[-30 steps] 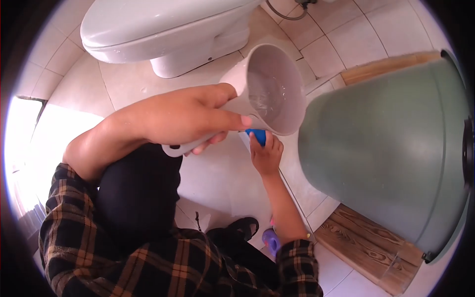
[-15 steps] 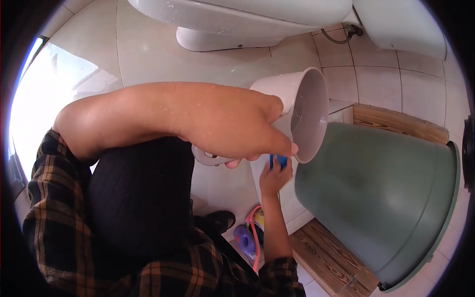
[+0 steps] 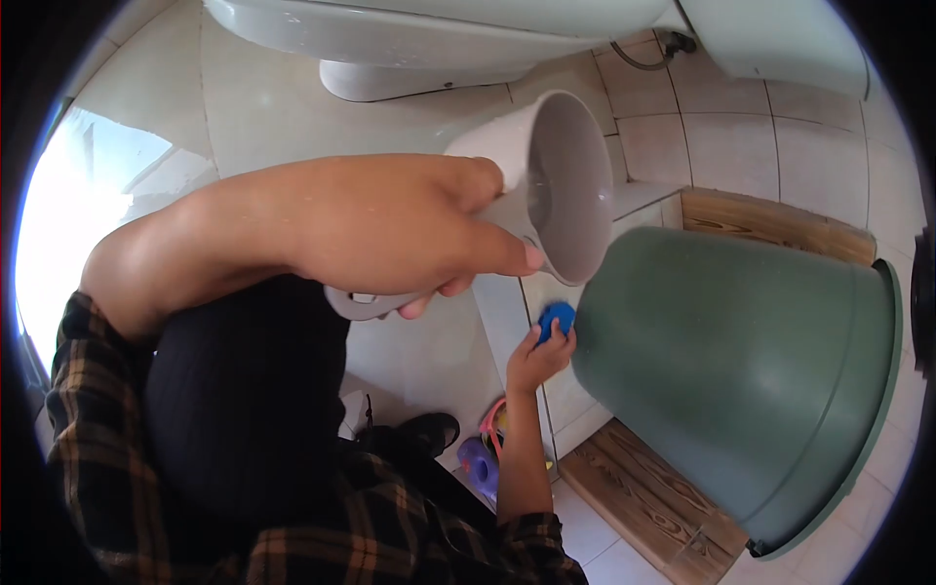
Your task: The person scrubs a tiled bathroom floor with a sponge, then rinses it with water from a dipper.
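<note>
My left hand point(image 3: 439, 229) reaches across from the left, wrapped round the handle of a pale plastic dipper point(image 3: 487, 132). The dipper is tilted, its wide mouth facing right, above a low tiled ledge. My right hand point(image 3: 538, 363) comes up from below and grips a small blue object point(image 3: 557, 318), perhaps a sponge, between thumb and fingers. That object is beside the narrow end of a big green bucket point(image 3: 721, 361), whose rim points right. Whether the bucket and the blue object touch I cannot tell.
At the top is a white toilet point(image 3: 429, 29) with a grey hose point(image 3: 639, 60) behind it. Wood-look tiles point(image 3: 653, 507) edge the ledge. On the floor stand a purple bottle point(image 3: 479, 466) and a pink-handled item point(image 3: 490, 421), near my dark shoe point(image 3: 431, 431).
My left hand and the dipper have moved up and left, away from my right hand. More of the blue object shows now. The whole view has shifted slightly.
</note>
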### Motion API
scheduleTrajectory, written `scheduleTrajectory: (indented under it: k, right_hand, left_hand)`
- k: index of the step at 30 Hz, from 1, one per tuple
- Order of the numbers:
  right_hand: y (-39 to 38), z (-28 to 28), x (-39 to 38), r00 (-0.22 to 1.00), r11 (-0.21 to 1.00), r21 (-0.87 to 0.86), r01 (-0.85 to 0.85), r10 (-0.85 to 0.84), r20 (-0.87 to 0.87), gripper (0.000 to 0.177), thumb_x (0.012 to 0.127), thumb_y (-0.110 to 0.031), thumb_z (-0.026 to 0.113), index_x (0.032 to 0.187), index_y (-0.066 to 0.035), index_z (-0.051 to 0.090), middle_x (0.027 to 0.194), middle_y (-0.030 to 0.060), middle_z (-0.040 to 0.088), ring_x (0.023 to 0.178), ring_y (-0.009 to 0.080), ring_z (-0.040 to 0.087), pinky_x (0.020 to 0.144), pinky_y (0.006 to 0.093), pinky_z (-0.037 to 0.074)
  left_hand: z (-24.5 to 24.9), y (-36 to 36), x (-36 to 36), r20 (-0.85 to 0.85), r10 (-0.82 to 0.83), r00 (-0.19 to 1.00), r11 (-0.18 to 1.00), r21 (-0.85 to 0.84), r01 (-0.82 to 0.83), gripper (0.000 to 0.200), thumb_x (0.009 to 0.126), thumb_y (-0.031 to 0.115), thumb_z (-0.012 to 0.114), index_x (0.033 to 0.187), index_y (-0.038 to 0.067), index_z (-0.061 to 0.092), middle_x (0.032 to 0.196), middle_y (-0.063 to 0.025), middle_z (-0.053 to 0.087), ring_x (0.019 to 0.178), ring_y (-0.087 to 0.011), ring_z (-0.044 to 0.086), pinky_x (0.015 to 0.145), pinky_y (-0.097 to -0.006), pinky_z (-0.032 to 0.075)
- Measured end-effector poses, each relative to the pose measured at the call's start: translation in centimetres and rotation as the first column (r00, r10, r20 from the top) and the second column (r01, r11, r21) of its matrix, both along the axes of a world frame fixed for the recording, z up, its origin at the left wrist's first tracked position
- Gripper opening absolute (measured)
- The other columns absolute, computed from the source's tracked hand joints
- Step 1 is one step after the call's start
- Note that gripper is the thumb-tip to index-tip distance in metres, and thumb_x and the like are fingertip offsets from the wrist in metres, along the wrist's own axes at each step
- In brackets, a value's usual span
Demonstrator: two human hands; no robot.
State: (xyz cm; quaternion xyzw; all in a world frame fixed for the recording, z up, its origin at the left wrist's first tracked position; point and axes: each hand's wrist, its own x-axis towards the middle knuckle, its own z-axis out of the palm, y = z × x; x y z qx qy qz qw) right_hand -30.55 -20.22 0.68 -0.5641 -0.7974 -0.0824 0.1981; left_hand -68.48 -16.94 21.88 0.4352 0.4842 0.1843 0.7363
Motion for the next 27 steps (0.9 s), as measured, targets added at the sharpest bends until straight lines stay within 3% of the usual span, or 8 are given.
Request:
scheduleTrajectory:
  k: [4,10,13,16,21,22,25,27]
  right_hand:
    - [4.4,0.0,-5.0,1.0,1.0,-0.018,0.009,-0.009,0.02,0.032,0.083,-0.024,0.051,0.106,-0.002,0.049,0.108,0.024,0.047,0.099,0.0419,0.045,0.08,0.0491,0.036]
    - [11.8,1.6,-6.6,0.968,0.909,-0.335,0.249,-0.244,0.057,0.042,0.077,-0.028,0.057,0.113,-0.009,0.047,0.119,0.0191,0.041,0.107,0.0372,0.04,0.086,0.0484,0.03]
    - [7.8,0.3,-5.4,0.996,0.977,-0.211,-0.044,0.06,0.07,0.04,0.078,-0.029,0.056,0.113,-0.011,0.047,0.121,0.0195,0.039,0.109,0.0372,0.039,0.088,0.0487,0.029]
    - [6.5,0.5,-3.4,0.981,0.959,-0.22,-0.179,0.192,0.041,0.038,0.081,-0.026,0.052,0.113,-0.007,0.045,0.116,0.0219,0.043,0.109,0.039,0.039,0.089,0.0508,0.028]
    - [11.7,-0.7,-4.0,0.999,0.996,-0.073,0.043,-0.041,0.029,0.035,0.081,-0.026,0.053,0.11,-0.008,0.046,0.115,0.0214,0.044,0.103,0.0386,0.043,0.086,0.0482,0.032]
    - [11.2,-0.8,-4.7,0.999,0.995,-0.095,0.024,-0.02,0.038,0.037,0.081,-0.024,0.052,0.112,-0.006,0.044,0.115,0.022,0.044,0.103,0.0392,0.043,0.086,0.0485,0.032]
    - [7.5,-0.3,-7.2,0.998,0.99,-0.13,-0.046,0.051,0.035,0.044,0.079,-0.023,0.053,0.117,-0.002,0.041,0.116,0.0219,0.042,0.104,0.0396,0.041,0.086,0.0479,0.03]
    - [7.0,-0.1,-6.5,0.995,0.983,-0.161,-0.09,0.097,0.036,0.045,0.079,-0.024,0.054,0.117,-0.003,0.041,0.117,0.0212,0.041,0.106,0.0387,0.04,0.087,0.047,0.029]
  left_hand:
    - [0.3,0.0,0.1,-0.047,-0.001,0.999,1.0,-0.014,0.0,0.043,0.082,0.038,0.053,0.081,-0.003,0.044,0.065,-0.0067,0.052,0.052,-0.0143,0.053,0.046,-0.0275,0.042]
    - [-0.2,0.1,0.4,0.019,0.028,0.999,0.999,0.024,-0.029,0.041,0.083,0.036,0.053,0.083,-0.004,0.042,0.064,-0.0061,0.051,0.051,-0.0127,0.052,0.042,-0.0258,0.04]
    - [-0.5,0.2,0.0,0.043,0.062,0.997,0.998,-0.023,-0.061,0.035,0.086,0.029,0.053,0.102,-0.001,0.043,0.062,-0.0014,0.047,0.047,-0.0072,0.047,0.043,-0.0199,0.038]
    - [-1.1,-0.1,-0.6,0.062,0.093,0.994,0.995,0.033,-0.095,0.042,0.083,0.037,0.053,0.085,-0.004,0.043,0.063,-0.0054,0.051,0.049,-0.0122,0.051,0.041,-0.0254,0.04]
    - [-1.2,-0.3,-0.9,0.022,0.096,0.995,0.995,0.025,-0.096,0.042,0.083,0.037,0.054,0.084,-0.004,0.044,0.062,-0.0053,0.051,0.049,-0.012,0.051,0.041,-0.0252,0.04]
    - [-1.2,-0.3,-1.0,0.024,0.095,0.995,0.995,0.031,-0.096,0.042,0.083,0.036,0.054,0.084,-0.004,0.044,0.063,-0.0053,0.051,0.049,-0.0121,0.051,0.041,-0.0252,0.04]
    - [-0.6,-0.1,-1.1,-0.011,0.09,0.996,0.995,-0.044,-0.091,0.034,0.087,0.027,0.052,0.106,-0.001,0.043,0.061,-0.0005,0.046,0.047,-0.0072,0.046,0.043,-0.0204,0.038]
    - [-0.5,-0.1,-1.2,0.019,0.093,0.996,0.994,-0.055,-0.092,0.034,0.087,0.026,0.052,0.105,-0.001,0.043,0.061,-0.0006,0.046,0.046,-0.0072,0.046,0.043,-0.0205,0.038]
